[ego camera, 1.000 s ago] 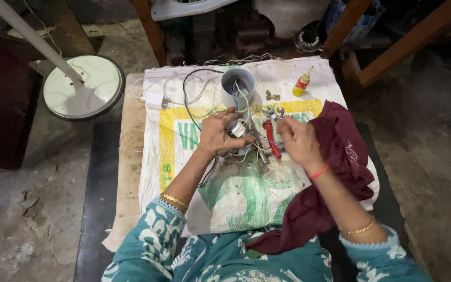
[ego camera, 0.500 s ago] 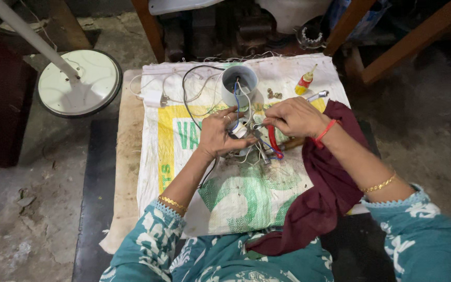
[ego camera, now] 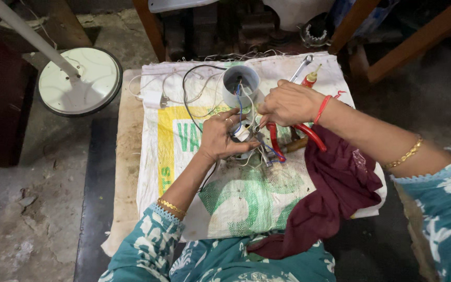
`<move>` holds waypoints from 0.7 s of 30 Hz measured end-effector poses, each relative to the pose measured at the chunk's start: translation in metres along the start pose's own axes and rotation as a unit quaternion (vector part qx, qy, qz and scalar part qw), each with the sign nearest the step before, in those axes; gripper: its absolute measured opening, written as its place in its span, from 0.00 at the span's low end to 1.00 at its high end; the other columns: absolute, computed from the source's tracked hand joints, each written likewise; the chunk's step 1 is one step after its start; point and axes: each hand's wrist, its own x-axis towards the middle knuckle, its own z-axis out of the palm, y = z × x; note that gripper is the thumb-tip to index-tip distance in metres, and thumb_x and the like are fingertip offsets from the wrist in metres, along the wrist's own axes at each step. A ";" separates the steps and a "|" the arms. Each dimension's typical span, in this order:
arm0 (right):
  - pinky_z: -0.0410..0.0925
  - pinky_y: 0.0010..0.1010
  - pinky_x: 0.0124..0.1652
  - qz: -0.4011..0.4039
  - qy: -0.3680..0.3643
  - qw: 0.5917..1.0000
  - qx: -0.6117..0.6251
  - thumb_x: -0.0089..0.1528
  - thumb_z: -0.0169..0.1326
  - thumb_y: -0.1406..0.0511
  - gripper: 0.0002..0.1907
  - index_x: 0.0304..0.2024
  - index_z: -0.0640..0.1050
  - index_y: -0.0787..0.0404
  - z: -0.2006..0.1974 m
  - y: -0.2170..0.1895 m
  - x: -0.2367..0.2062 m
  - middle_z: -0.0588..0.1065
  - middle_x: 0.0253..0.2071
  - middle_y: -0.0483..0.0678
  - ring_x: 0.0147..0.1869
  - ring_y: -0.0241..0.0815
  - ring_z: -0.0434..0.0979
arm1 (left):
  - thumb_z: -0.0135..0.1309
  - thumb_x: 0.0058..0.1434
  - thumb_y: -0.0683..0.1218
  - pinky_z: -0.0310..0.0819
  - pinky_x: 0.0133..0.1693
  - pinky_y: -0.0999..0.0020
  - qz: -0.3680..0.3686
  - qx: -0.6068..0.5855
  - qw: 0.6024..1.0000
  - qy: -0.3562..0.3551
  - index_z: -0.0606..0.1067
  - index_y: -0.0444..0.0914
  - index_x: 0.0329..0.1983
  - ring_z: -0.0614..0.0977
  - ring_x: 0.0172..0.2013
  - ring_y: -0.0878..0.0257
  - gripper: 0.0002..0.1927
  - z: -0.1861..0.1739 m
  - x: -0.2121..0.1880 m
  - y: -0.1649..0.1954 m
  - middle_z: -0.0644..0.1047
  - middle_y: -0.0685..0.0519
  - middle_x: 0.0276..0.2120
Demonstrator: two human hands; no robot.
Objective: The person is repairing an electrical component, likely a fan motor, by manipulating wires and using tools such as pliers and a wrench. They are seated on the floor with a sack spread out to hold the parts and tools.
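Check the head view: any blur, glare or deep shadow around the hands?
Head view: even, soft light, no glare; left hand and right hand sharp, wires readable; dim clutter along the top; edges stretched by the wide lens.

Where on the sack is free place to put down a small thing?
The sack is bare near the body, between the left hand and the maroon cloth. Its left yellow strip is also free. Crowded: around the grey cup, wires and pliers.

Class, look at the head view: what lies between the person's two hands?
Between the left hand and right hand run thin wires, blue and white, up to the grey cup. Red-handled pliers lie just below.
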 end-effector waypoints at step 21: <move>0.68 0.49 0.35 0.203 0.013 0.942 0.268 0.66 0.49 0.56 0.17 0.32 0.81 0.60 0.064 -0.022 -0.035 0.77 0.26 0.57 0.32 0.60 0.78 | 0.67 0.39 0.67 0.79 0.46 0.56 0.030 0.018 0.999 0.021 0.83 0.36 0.45 0.85 0.42 0.45 0.38 0.004 -0.006 -0.003 0.82 0.38 0.48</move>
